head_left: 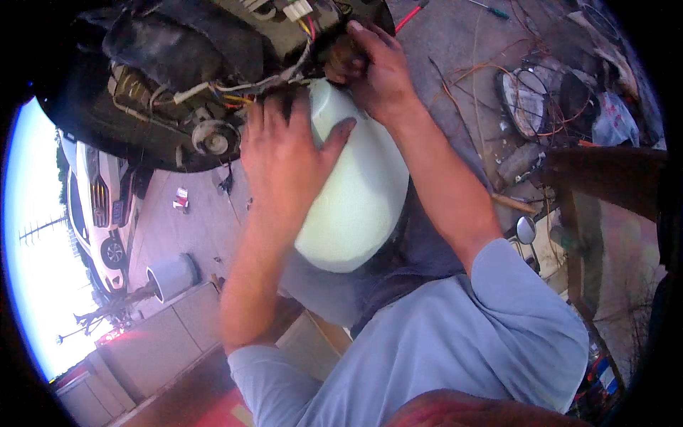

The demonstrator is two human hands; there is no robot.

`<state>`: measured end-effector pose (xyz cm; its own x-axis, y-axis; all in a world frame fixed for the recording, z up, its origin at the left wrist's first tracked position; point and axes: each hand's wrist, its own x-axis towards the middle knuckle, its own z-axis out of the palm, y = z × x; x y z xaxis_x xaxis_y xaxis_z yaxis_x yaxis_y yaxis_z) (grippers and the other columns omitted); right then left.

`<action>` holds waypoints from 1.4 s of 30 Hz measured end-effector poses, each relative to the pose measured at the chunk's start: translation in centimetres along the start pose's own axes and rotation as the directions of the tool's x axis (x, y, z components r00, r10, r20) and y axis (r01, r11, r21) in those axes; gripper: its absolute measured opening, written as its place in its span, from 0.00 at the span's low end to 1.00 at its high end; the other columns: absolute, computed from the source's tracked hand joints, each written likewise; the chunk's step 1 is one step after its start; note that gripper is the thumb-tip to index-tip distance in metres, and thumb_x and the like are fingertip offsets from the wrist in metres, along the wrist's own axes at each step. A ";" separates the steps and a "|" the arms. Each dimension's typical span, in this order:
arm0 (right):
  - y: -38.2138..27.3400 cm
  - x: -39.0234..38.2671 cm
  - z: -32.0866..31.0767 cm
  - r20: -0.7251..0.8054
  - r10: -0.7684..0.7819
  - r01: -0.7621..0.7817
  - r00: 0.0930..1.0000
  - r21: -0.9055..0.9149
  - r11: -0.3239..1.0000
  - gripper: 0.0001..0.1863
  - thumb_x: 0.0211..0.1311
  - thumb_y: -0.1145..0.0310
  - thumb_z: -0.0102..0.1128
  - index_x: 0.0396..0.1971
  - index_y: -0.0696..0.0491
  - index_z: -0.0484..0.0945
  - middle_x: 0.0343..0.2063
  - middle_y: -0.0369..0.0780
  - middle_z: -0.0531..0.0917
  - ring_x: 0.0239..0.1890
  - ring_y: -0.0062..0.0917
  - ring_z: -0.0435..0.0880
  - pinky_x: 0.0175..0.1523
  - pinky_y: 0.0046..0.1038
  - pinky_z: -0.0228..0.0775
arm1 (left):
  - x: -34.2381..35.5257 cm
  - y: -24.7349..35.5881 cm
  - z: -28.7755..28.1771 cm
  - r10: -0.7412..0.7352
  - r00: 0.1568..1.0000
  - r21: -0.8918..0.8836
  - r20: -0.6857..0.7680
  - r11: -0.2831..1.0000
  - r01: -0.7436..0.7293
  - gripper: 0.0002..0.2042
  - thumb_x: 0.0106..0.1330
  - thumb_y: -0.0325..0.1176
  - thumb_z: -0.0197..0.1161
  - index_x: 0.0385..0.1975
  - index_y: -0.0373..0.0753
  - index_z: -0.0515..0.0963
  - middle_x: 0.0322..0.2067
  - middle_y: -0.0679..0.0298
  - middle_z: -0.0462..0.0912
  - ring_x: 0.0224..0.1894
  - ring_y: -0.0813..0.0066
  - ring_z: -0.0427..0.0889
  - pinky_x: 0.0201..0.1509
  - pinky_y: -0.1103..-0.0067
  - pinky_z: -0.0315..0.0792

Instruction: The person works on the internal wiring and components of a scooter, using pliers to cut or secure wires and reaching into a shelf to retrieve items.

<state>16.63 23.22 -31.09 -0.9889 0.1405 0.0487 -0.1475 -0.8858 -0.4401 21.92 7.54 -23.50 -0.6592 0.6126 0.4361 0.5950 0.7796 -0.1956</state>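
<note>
A smooth, pale green-white curved panel stands in front of me, its narrow end up against the dark underside of a vehicle part. My left hand lies along the panel's left side, fingers stretched toward the wiring and thumb spread across the pale surface. At the panel's upper right, my right hand is closed, its fingers curled in by the dark housing; what they hold is hidden in shadow. A wiring bundle runs just above my left fingers. A white connector sits higher up among the wires.
A round horn-like part hangs left of my left hand. Behind on the right lie loose cables, a green-handled screwdriver and a clear plastic bag. A white bucket and a parked white car are to the left.
</note>
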 end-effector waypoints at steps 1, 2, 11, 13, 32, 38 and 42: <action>0.1 0.3 -0.2 -0.033 0.044 -0.043 0.998 0.051 0.998 0.13 0.74 0.61 0.53 0.27 0.48 0.70 0.18 0.31 0.63 0.20 0.19 0.59 0.30 0.28 0.57 | -0.2 0.0 0.3 -0.010 1.000 -0.023 -0.019 1.000 0.010 0.28 0.52 0.49 0.75 0.48 0.36 0.81 0.46 0.49 0.79 0.48 0.48 0.78 0.50 0.59 0.74; 0.3 0.4 -0.5 -0.023 0.075 -0.072 0.997 0.111 0.991 0.13 0.74 0.60 0.52 0.27 0.48 0.70 0.19 0.31 0.64 0.21 0.19 0.60 0.31 0.28 0.57 | -0.7 0.1 0.5 -0.038 0.998 -0.065 -0.047 0.997 0.035 0.28 0.53 0.48 0.75 0.50 0.36 0.81 0.47 0.46 0.79 0.49 0.46 0.78 0.53 0.58 0.73; 1.2 1.6 -2.6 0.242 0.148 -0.235 0.959 0.390 0.890 0.12 0.67 0.60 0.54 0.36 0.54 0.76 0.21 0.35 0.70 0.23 0.26 0.69 0.35 0.38 0.67 | -2.6 -1.2 1.7 -0.121 0.984 -0.341 -0.135 0.938 0.068 0.18 0.59 0.40 0.68 0.44 0.35 0.77 0.41 0.51 0.82 0.45 0.51 0.78 0.50 0.62 0.72; 1.0 1.8 -2.8 0.382 0.158 -0.335 0.910 0.456 0.824 0.10 0.65 0.63 0.56 0.37 0.55 0.76 0.21 0.35 0.70 0.22 0.25 0.68 0.33 0.37 0.68 | -2.3 -1.2 1.9 -0.122 0.988 -0.310 -0.093 0.947 0.088 0.20 0.60 0.42 0.68 0.44 0.34 0.75 0.41 0.52 0.82 0.44 0.50 0.77 0.49 0.64 0.71; -0.6 0.2 -1.5 0.194 -0.093 0.164 0.977 -0.390 0.906 0.21 0.49 0.73 0.74 0.40 0.58 0.73 0.32 0.34 0.72 0.33 0.19 0.70 0.37 0.25 0.67 | -0.8 -0.4 -0.3 -0.019 0.945 0.001 0.328 1.000 0.020 0.30 0.63 0.47 0.63 0.58 0.31 0.69 0.56 0.47 0.79 0.52 0.52 0.81 0.56 0.60 0.64; 0.4 0.9 -1.3 0.245 -0.190 0.290 0.951 -0.488 0.823 0.18 0.51 0.80 0.67 0.37 0.58 0.66 0.29 0.31 0.65 0.35 0.15 0.66 0.38 0.20 0.64 | -0.5 0.0 -0.3 -0.022 0.941 0.034 0.338 0.999 0.011 0.31 0.63 0.47 0.63 0.59 0.28 0.69 0.55 0.47 0.79 0.51 0.51 0.81 0.54 0.61 0.68; -0.2 1.7 -2.4 0.494 -0.272 0.539 0.826 -0.549 0.639 0.22 0.53 0.79 0.65 0.47 0.60 0.67 0.34 0.33 0.67 0.36 0.15 0.66 0.40 0.20 0.64 | -0.5 0.1 -0.4 -0.031 0.943 0.031 0.332 0.999 0.022 0.32 0.65 0.49 0.62 0.60 0.28 0.68 0.55 0.47 0.79 0.52 0.51 0.80 0.55 0.59 0.68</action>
<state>15.06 24.68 -33.03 -0.7854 0.1387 0.6032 -0.6173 -0.2473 -0.7469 22.49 7.32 -23.37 -0.7928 0.5964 0.1258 0.5655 0.7967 -0.2134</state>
